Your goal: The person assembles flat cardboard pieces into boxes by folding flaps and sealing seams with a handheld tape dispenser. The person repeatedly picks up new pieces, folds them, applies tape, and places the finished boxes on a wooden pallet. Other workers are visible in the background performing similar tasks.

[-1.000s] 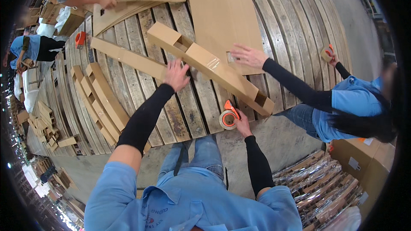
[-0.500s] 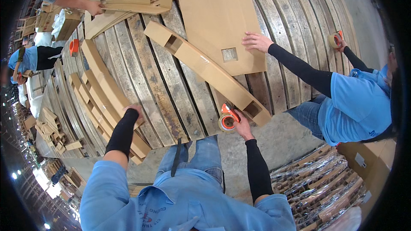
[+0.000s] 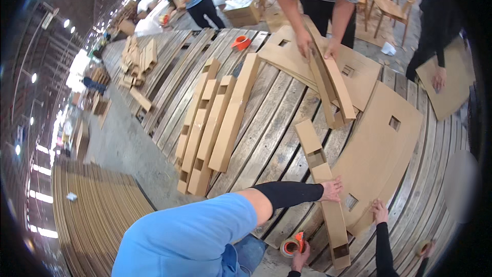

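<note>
Across the slatted table at right lies a long folded cardboard box (image 3: pixel 333 218) with square cutouts. My left hand (image 3: pixel 332 190) lies on top of it, fingers stretched out. In my right hand (image 3: pixel 300 258), near the table's front edge, is an orange tape dispenser (image 3: pixel 291 247) with a roll of tape. Beside the box is a flat cardboard sheet (image 3: pixel 382 149); a co-worker's hand (image 3: pixel 380 210) touches its near edge. That person's other hand holds another tape roll (image 3: pixel 424 248).
Several long cardboard boxes (image 3: pixel 233 118) lie side by side on the table (image 3: pixel 266 107), with another orange dispenser (image 3: pixel 241 43) behind them. Across the table a person folds a long cardboard piece (image 3: pixel 328 79). A tall stack of cardboard (image 3: pixel 92 215) stands at the left.
My view has swung leftward. My left hand has left the row of boxes and come onto the single long box. The tape dispenser stays in my right hand. The person opposite now holds up a folded piece.
</note>
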The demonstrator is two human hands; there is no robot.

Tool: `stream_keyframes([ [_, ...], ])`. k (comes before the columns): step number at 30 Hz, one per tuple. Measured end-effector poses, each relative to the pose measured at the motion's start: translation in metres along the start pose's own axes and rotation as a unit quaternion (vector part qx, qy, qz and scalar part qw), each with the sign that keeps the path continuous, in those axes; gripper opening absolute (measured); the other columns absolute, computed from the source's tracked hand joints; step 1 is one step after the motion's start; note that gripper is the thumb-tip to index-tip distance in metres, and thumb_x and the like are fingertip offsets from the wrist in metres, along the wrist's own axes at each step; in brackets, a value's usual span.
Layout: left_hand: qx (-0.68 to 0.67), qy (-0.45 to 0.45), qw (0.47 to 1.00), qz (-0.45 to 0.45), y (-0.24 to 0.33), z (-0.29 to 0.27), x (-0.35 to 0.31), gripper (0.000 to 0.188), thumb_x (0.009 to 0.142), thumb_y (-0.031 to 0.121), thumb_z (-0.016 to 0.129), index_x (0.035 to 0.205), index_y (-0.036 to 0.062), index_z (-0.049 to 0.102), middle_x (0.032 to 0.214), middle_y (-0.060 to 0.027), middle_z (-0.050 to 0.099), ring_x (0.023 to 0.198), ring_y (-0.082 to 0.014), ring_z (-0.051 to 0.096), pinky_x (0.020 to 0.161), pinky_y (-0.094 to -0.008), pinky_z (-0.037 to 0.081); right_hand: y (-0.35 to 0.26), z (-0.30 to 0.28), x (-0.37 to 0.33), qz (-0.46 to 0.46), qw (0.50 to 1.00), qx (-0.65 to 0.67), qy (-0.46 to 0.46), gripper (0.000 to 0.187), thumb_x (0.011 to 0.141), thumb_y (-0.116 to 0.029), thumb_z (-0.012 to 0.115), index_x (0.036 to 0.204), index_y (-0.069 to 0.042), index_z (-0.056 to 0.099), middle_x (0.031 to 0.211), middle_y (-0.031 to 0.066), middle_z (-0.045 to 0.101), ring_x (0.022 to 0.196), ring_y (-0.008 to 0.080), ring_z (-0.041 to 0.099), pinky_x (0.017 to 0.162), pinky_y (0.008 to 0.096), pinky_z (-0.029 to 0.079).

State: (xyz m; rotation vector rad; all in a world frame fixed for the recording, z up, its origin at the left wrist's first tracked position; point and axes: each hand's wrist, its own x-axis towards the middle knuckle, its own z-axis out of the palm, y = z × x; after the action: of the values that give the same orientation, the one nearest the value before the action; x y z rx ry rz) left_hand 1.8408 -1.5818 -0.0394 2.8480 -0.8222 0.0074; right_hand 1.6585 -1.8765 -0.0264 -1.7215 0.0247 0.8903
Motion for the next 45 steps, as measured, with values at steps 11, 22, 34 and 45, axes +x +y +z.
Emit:
stream_keyframes([
  [11, -0.191, 0.112, 0.925, -0.308, 0.037, -0.259, -0.235, 0.052, 0.075, 0.040, 0.077, 0.114, 0.0079, 0.065, 0.126, -0.0206, 0.059, 0.114, -0.0387, 0.059, 0.098, -0.0534, 0.047, -0.008, 0.007, -0.036, 0.085, 0.996, -0.029, 0.012, 0.068, 0.073, 0.017, 0.053, 0.139, 0.002, 0.055, 0.136, 0.0122, 0.060, 0.124, 0.0235, 0.059, 0.110, 0.0355, 0.044],
  [22, 0.039, -0.109, 0.676, -0.727, -0.092, -0.226, -0.640, 0.068, 0.077, 0.039, 0.082, 0.134, 0.0071, 0.062, 0.144, -0.0303, 0.053, 0.136, -0.0456, 0.048, 0.114, -0.0540, 0.041, -0.030, 0.013, -0.013, 0.011, 0.971, -0.236, 0.032, 0.047, 0.084, 0.008, 0.061, 0.131, 0.003, 0.062, 0.127, 0.0188, 0.069, 0.122, 0.0291, 0.064, 0.107, 0.0389, 0.048],
  [34, -0.116, 0.064, 0.907, -0.400, 0.042, -0.146, -0.440, 0.070, 0.077, 0.020, 0.084, 0.138, 0.0008, 0.055, 0.153, -0.0237, 0.047, 0.141, -0.0444, 0.045, 0.116, -0.0499, 0.039, -0.203, -0.022, 0.172, -0.175, 0.823, -0.494, 0.218, 0.088, 0.081, -0.048, 0.080, 0.146, 0.002, 0.048, 0.126, 0.0278, 0.065, 0.115, 0.0404, 0.064, 0.099, 0.0510, 0.050],
  [45, -0.388, -0.149, 0.748, -0.518, 0.208, -0.127, -0.411, 0.055, 0.085, 0.030, 0.080, 0.124, -0.0033, 0.062, 0.134, -0.0265, 0.062, 0.125, -0.0451, 0.058, 0.107, -0.0481, 0.048, -0.188, 0.125, 0.215, -0.006, 0.788, -0.564, 0.247, 0.138, 0.060, -0.076, 0.083, 0.161, -0.003, 0.023, 0.141, 0.0356, 0.043, 0.131, 0.0488, 0.045, 0.101, 0.0665, 0.037],
])
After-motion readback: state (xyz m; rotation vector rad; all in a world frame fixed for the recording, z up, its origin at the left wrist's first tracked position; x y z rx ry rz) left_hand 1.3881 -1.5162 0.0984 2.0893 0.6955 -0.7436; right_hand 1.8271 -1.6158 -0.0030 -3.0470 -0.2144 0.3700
